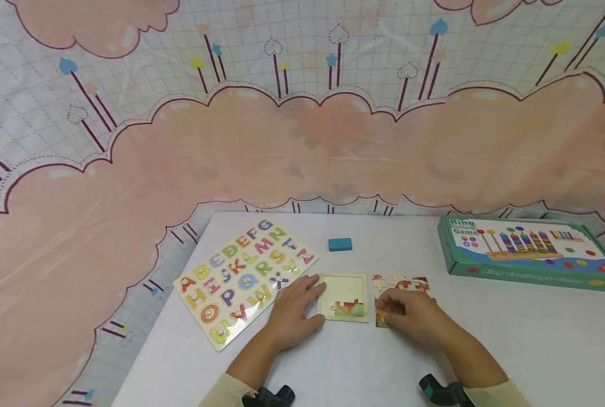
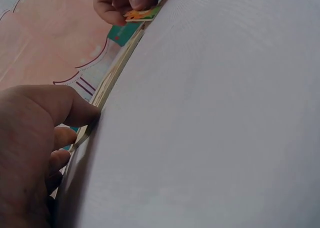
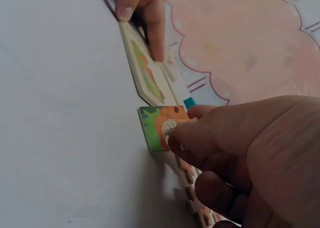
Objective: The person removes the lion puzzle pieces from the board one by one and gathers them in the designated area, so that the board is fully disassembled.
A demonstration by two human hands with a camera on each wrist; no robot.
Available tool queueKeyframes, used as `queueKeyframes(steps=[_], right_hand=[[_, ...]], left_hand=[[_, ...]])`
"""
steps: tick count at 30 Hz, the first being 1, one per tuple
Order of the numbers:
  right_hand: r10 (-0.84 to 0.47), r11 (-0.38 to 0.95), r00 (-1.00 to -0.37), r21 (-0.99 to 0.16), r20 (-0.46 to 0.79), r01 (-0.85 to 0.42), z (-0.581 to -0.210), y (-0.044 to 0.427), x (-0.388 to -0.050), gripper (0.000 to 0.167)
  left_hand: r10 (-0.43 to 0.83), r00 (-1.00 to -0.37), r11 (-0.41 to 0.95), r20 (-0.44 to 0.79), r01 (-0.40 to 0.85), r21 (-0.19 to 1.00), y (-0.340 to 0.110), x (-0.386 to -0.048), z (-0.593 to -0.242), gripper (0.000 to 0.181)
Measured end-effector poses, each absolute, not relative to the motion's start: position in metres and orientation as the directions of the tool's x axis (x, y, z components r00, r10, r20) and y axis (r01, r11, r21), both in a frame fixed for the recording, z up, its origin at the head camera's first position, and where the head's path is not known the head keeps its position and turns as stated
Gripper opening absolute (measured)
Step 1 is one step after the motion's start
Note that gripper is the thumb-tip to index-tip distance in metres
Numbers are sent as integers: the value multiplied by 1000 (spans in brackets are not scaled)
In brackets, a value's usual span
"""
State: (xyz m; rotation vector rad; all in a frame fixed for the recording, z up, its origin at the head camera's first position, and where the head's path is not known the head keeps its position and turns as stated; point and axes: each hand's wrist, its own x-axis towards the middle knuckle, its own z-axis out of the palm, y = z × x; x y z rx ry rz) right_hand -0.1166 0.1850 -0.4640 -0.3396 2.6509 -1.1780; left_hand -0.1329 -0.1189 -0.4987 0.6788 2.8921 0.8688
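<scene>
A puzzle piece (image 3: 155, 129) is pinched in the right hand (image 1: 415, 312), apparently raised, beside the wooden frame (image 1: 342, 287) braced by spread fingers of the left hand (image 1: 296, 305); picking-up is judged in hand, alignment called for.

Tbl (image 1: 511, 333) holds ltr bd (image 1: 246, 282), puzzle (image 1: 348, 308), blue blk (image 1: 340, 245), box (image 1: 531, 249).

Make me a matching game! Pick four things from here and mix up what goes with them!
1. Square tray
2. Small block
3. Puzzle piece
4. Game box

A. green, with printed pictures
B. pinched by the right hand
C. plain blue
D. touched by the left hand

Right pairs: 1-D, 2-C, 3-B, 4-A
</scene>
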Motion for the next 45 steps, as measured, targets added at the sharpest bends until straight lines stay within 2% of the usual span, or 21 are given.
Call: queueKeyframes(steps=[11,26,33,41,45], right_hand=[[-243,778,-969,-607,-54,-162,-468,177,-111,22],[-247,796,-969,-571,-1,-202,-471,180,-110,22],[-268,754,-963,-622,3,-212,-466,178,-114,19],[-408,653,-913,-689,30,-314,-462,166,-129,20],[-455,644,-890,-680,30,-352,-462,156,-137,23]], left_hand=[[428,-901,737,73,395,549,-119,-132,-495,66],[410,-910,731,61,368,575,-118,-134,-495,66],[396,-917,728,52,348,591,-116,-134,-494,68],[372,-927,723,53,325,610,-114,-133,-494,66],[373,-926,724,53,327,607,-113,-133,-495,66]])
